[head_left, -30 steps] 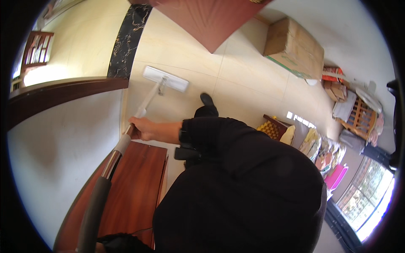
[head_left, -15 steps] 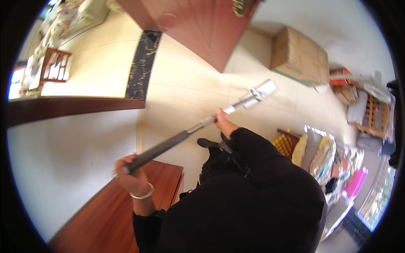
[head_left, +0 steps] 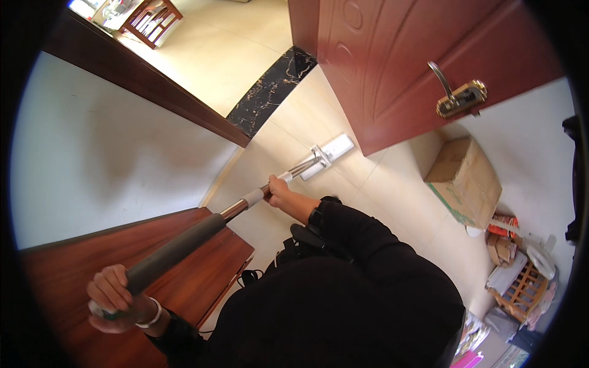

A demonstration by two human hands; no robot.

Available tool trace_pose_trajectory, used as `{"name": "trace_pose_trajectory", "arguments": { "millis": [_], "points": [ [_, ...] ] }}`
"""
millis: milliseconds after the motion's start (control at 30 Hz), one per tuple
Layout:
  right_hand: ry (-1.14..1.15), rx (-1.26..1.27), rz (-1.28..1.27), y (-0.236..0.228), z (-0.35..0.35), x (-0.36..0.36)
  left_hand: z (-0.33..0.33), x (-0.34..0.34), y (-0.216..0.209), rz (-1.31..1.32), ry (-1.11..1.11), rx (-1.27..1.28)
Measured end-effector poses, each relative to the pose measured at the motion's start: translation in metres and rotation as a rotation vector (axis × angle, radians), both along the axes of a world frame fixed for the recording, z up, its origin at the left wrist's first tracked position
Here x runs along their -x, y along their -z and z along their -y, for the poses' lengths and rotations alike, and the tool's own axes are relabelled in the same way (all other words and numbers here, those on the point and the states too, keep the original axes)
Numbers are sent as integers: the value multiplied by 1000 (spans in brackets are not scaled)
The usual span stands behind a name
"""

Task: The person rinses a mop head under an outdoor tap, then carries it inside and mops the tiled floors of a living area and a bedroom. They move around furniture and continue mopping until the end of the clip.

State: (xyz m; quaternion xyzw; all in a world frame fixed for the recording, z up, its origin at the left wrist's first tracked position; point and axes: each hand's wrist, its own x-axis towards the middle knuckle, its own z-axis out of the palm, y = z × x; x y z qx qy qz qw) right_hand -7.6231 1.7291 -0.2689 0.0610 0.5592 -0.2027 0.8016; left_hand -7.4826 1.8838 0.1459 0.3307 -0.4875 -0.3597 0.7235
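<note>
A flat mop [head_left: 236, 210] with a grey foam grip and a metal pole runs slantwise from lower left to the middle of the head view. My left hand [head_left: 113, 297] is wrapped round the top end of its grip, above the reddish wooden cabinet. Lower on the pole, my right hand [head_left: 276, 190] is closed round it near the mop head. The white rectangular mop head [head_left: 336, 150] is at the pale tiled floor, between the black threshold strip and the open door's lower corner.
A red-brown door [head_left: 380, 67] with a metal handle [head_left: 457, 98] stands open ahead. The cabinet [head_left: 80, 260] is at my left, under a white wall. An open cardboard box [head_left: 466, 184] and a wooden rack [head_left: 521, 285] are on the right. A black marbled threshold [head_left: 273, 89] crosses the doorway.
My view has turned left, so the door and box appear further right and lower. The left hand and grip have moved down and left; the mop head now appears nearer the threshold. Both hands keep their hold.
</note>
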Motion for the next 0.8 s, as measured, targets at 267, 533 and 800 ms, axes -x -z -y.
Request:
{"name": "trace_pose_trajectory", "arguments": {
  "millis": [267,533,800],
  "points": [
    [-64,146,43,26,219,-66,158,-4,42,257,288,28],
    [-210,118,121,45,476,-143,425,-16,59,419,298,155],
    [-210,187,168,60,620,-188,566,-37,77,574,341,69]
  ]
}}
